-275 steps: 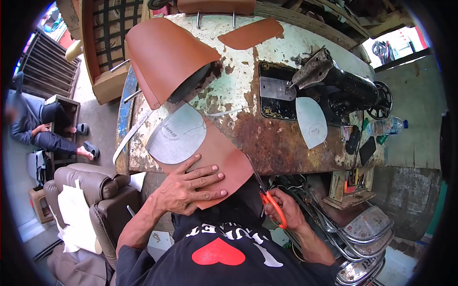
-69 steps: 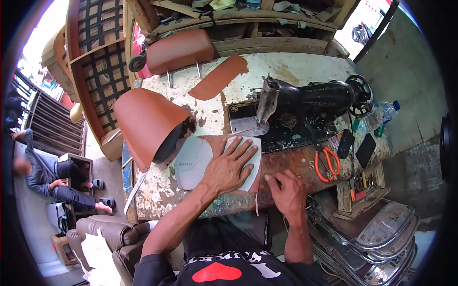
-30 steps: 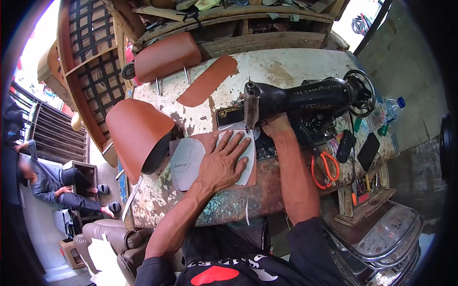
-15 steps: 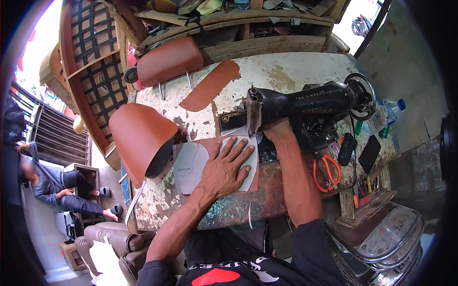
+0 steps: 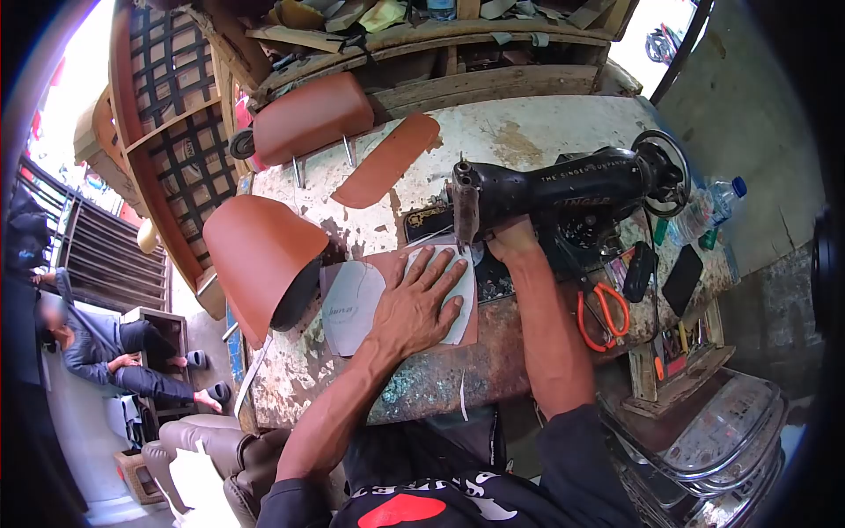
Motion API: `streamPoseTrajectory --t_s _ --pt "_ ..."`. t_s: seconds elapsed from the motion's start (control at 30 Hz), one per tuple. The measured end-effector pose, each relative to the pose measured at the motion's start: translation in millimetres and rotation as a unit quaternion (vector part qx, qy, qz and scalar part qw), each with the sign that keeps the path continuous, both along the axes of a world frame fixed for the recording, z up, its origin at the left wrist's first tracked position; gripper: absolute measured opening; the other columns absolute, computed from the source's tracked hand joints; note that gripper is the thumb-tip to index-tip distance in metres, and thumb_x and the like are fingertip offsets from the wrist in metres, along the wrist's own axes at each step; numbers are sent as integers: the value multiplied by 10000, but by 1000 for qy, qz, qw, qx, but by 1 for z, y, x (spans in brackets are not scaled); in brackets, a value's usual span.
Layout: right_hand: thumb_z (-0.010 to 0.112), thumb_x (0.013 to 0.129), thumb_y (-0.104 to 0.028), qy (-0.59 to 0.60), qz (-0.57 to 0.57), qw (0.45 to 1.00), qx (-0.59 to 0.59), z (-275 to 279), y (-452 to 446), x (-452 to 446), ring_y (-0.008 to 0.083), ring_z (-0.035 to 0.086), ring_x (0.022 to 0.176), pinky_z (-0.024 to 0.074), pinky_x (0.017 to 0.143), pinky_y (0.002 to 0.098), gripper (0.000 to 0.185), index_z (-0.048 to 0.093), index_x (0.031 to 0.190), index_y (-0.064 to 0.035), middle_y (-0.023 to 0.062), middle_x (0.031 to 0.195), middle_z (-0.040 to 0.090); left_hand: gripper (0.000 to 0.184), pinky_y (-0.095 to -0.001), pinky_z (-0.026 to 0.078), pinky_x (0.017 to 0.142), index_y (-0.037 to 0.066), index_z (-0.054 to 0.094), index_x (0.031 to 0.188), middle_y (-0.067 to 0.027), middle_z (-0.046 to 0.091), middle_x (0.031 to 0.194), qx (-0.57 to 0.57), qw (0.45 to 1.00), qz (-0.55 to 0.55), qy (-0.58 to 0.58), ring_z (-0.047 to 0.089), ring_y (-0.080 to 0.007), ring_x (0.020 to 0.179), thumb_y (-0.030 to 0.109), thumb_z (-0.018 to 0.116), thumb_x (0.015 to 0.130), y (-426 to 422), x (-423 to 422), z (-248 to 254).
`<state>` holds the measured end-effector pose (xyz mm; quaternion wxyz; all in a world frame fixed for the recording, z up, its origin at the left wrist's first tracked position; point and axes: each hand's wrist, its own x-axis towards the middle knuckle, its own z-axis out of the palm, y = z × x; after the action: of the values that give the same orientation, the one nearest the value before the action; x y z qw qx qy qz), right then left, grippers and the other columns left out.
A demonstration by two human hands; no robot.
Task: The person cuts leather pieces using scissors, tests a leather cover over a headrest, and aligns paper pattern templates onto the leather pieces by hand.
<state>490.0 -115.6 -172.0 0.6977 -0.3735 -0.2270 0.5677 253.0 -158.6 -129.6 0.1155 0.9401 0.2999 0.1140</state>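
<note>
My left hand (image 5: 416, 304) lies flat with spread fingers on a pale rounded piece (image 5: 461, 321), over a brown sheet (image 5: 471, 334). A second pale piece with writing (image 5: 349, 308) rests on the sheet's left part. The sheet's upper right edge is beside the needle end of a black sewing machine (image 5: 563, 185). My right hand (image 5: 513, 239) reaches under the machine's arm, close to the needle; its fingers are hidden. Orange-handled scissors (image 5: 603, 319) lie to the right of my right forearm.
A brown curved cover (image 5: 260, 260), a padded brown piece with two metal rods (image 5: 312, 117) and a flat brown strip (image 5: 387, 161) are at the left and back. A bottle (image 5: 709, 211) and a black phone (image 5: 682, 282) lie at the right. A person (image 5: 97, 352) sits far left.
The orange scissors, earlier in my right hand, now lie on the table. The brown sheet is now beside the needle. My right hand has moved from the table's front to under the machine's arm.
</note>
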Motion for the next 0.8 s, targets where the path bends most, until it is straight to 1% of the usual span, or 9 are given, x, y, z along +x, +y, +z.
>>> streamPoseTrajectory --t_s 0.03,0.17,0.2,0.27,0.3,0.37,0.47,0.63,0.8 --pt "608 1038 -110 -22 -13 999 -23 9 -3 -4 86 619 680 447 518 267 248 656 1279 -140 -46 992 702 583 -548 202 1283 165 489 1571 -109 447 1636 2 1000 -3 0 337 -352 1552 403 507 1039 0 0 -1" --pt "636 1011 -126 -127 -102 983 -88 38 -13 -12 224 720 714 538 606 347 206 715 1197 -86 63 1006 767 587 -554 196 1286 158 504 1554 -119 453 1629 -11 1000 -17 -6 334 -360 1553 397 568 1022 2 -3 3" --pt "643 1000 -139 -438 -40 880 -177 52 -21 -8 291 744 789 558 669 382 180 739 1133 -64 147 1012 767 595 -556 193 1289 154 516 1542 -123 454 1626 -18 999 -25 -12 333 -365 1552 399 613 1008 3 -4 6" --pt "650 988 -179 -657 -17 722 -216 87 -49 -9 368 758 928 576 755 431 196 770 1022 -28 264 1019 744 616 -576 201 1284 153 538 1520 -124 455 1625 -43 997 -69 6 344 -366 1546 426 658 981 1 -18 22" --pt "650 987 -205 -614 -58 765 -186 95 -77 -18 377 748 992 575 778 445 230 776 975 -13 297 1020 722 638 -597 209 1279 152 561 1498 -125 456 1624 -73 991 -109 23 356 -366 1541 453 703 954 -2 -26 29" --pt "647 1002 -231 -578 -62 813 -31 84 -118 -29 378 749 928 565 765 467 259 769 1047 -7 225 994 743 618 -625 225 1267 167 632 1431 -118 497 1595 -102 987 -122 9 396 -356 1521 472 755 908 -2 -37 31" --pt "697 960 -195 -591 28 802 -82 88 -164 -52 349 703 925 541 837 430 252 765 1105 0 156 1045 746 433 -603 298 1236 205 729 1313 -61 612 1495 -100 985 -140 -24 470 -290 1479 372 768 915 3 -44 28" --pt "737 913 -189 -751 -3 660 22 71 -208 -90 255 613 1133 459 971 433 267 768 1146 -61 39 1206 715 370 -554 380 1166 192 758 1241 -40 685 1396 -50 985 -158 -49 571 -274 1371 295 794 887 6 -39 21" --pt "744 882 -168 -766 -45 641 14 57 -217 -103 239 600 1180 450 1009 440 321 754 1177 -43 33 1284 691 341 -499 419 1113 180 773 1192 -21 734 1307 -2 985 -154 -83 637 -249 1254 201 798 853 3 -36 11"
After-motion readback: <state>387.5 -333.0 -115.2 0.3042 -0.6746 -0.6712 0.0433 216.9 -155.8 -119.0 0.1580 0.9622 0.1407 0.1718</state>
